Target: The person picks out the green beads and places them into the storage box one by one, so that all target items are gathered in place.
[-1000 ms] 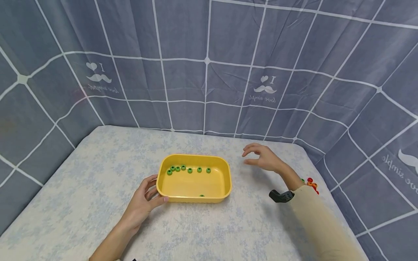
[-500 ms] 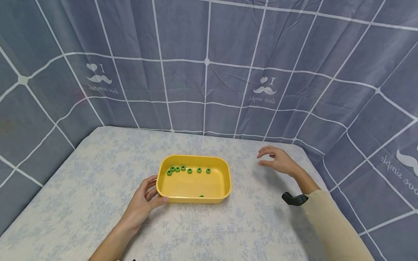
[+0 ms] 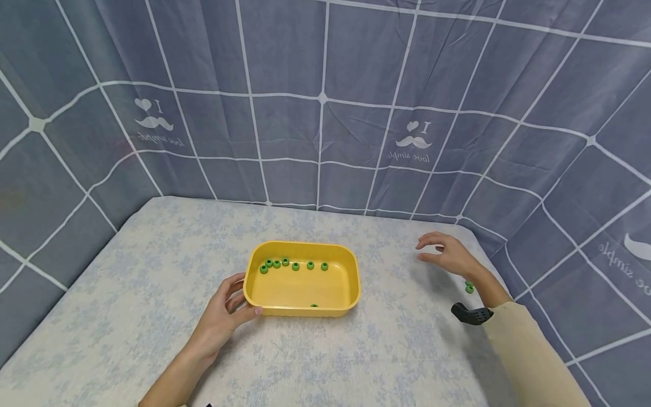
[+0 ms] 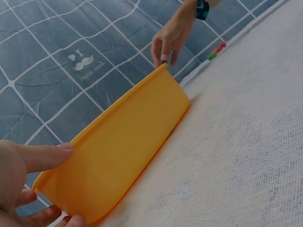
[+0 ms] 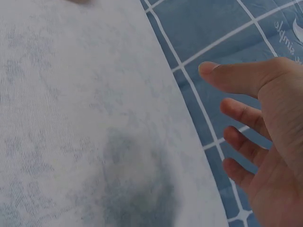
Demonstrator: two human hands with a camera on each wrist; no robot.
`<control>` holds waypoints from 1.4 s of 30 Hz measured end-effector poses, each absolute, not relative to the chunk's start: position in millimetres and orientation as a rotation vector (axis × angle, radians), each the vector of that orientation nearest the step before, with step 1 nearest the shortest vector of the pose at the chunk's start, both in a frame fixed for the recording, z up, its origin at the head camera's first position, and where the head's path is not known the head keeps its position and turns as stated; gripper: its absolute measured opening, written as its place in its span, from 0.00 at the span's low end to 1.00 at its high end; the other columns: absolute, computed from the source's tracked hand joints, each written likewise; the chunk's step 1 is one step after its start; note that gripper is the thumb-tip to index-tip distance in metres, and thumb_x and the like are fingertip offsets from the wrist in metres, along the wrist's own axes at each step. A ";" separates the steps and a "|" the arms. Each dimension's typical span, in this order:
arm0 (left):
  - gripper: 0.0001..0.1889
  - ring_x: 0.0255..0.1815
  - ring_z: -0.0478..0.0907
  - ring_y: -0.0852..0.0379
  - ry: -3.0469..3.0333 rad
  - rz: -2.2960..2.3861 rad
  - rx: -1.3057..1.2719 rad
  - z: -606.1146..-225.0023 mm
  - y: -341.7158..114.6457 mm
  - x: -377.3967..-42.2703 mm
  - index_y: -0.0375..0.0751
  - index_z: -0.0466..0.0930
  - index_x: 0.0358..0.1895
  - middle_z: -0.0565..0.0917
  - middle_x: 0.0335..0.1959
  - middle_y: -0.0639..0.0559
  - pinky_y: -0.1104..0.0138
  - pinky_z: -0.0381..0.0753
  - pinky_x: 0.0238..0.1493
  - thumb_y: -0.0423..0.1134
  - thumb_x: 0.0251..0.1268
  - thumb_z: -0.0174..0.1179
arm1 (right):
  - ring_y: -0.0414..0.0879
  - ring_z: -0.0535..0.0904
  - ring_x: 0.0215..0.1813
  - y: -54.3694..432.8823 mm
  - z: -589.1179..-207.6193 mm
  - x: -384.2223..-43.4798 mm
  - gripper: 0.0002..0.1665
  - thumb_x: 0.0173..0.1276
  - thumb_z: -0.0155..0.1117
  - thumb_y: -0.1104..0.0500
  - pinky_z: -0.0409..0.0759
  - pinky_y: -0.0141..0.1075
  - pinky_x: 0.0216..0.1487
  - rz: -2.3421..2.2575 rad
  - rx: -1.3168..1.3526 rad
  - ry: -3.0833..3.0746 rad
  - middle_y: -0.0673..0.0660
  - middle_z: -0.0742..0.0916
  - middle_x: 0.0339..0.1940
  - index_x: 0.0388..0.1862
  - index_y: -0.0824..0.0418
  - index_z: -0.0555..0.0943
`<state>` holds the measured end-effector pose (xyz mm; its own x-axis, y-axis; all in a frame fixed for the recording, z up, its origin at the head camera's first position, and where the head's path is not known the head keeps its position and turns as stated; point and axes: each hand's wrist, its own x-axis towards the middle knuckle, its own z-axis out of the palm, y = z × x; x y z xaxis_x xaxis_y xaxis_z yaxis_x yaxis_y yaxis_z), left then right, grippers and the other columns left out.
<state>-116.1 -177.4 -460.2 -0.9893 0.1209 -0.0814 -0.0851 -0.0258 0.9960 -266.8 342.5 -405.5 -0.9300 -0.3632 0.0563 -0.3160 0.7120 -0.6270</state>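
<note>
A yellow plastic tray [image 3: 300,291] rests on the table with several green beads [image 3: 296,266] inside, mostly along its far side. My left hand [image 3: 226,308] holds the tray's left near corner, thumb on the rim and fingers around the outer wall; the left wrist view shows the thumb [image 4: 49,156] on the edge. To the right of the tray, my right hand [image 3: 446,254] hovers above the cloth with fingers loosely bent. Nothing lies between its thumb [image 5: 236,77] and fingers in the right wrist view.
Green beads [image 3: 469,289] peek out beside the right forearm, which hides others; red and green beads [image 4: 217,51] show there in the left wrist view. A floral cloth [image 3: 244,362] covers the table. Blue gridded curtains [image 3: 285,124] rise behind and at both sides.
My right hand has moved right, away from the tray. The forearm now covers the red and orange beads seen earlier. The left hand and tray have stayed put.
</note>
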 end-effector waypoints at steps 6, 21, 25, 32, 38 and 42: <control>0.47 0.77 0.60 0.36 2.090 2.155 0.047 -462.9 -177.9 -116.7 0.37 0.49 0.81 0.58 0.78 0.35 0.68 0.76 0.65 0.31 0.66 0.72 | 0.66 0.68 0.72 355.3 -407.6 -262.9 0.16 0.72 0.72 0.59 0.68 0.67 0.69 -1.006 -0.503 2.860 0.70 0.78 0.67 0.53 0.68 0.86; 0.47 0.78 0.60 0.37 2.084 2.160 0.042 -463.7 -178.2 -116.4 0.37 0.48 0.81 0.58 0.78 0.36 0.66 0.76 0.66 0.30 0.66 0.71 | 0.70 0.70 0.68 401.3 -415.7 -249.4 0.20 0.75 0.69 0.55 0.69 0.68 0.67 -0.992 -0.329 2.872 0.71 0.77 0.67 0.56 0.69 0.84; 0.48 0.78 0.60 0.37 2.087 2.159 0.041 -463.7 -178.0 -115.9 0.38 0.48 0.81 0.58 0.78 0.37 0.66 0.76 0.66 0.30 0.66 0.72 | 0.70 0.70 0.67 413.9 -418.2 -244.7 0.19 0.76 0.68 0.55 0.73 0.66 0.63 -0.983 -0.288 2.887 0.71 0.78 0.66 0.57 0.69 0.83; 0.48 0.77 0.60 0.37 2.101 2.153 0.043 -464.0 -177.2 -116.5 0.37 0.49 0.81 0.58 0.77 0.36 0.68 0.76 0.65 0.31 0.66 0.72 | 0.76 0.67 0.69 436.2 -425.3 -236.5 0.21 0.78 0.65 0.55 0.76 0.65 0.59 -0.972 -0.167 2.870 0.75 0.76 0.67 0.59 0.71 0.82; 0.47 0.77 0.62 0.38 2.092 2.160 0.022 -463.5 -176.2 -116.7 0.39 0.51 0.81 0.59 0.77 0.37 0.70 0.78 0.63 0.31 0.65 0.73 | 0.66 0.78 0.56 455.7 -435.3 -230.0 0.23 0.78 0.65 0.54 0.81 0.47 0.46 -0.959 -0.055 2.871 0.78 0.79 0.61 0.59 0.73 0.82; 0.48 0.77 0.61 0.37 2.091 2.162 0.029 -461.4 -175.5 -116.5 0.38 0.49 0.81 0.59 0.77 0.36 0.69 0.77 0.64 0.31 0.66 0.72 | 0.51 0.79 0.44 465.8 -443.8 -225.3 0.23 0.77 0.66 0.57 0.81 0.38 0.39 -0.971 0.009 2.811 0.68 0.85 0.51 0.60 0.74 0.81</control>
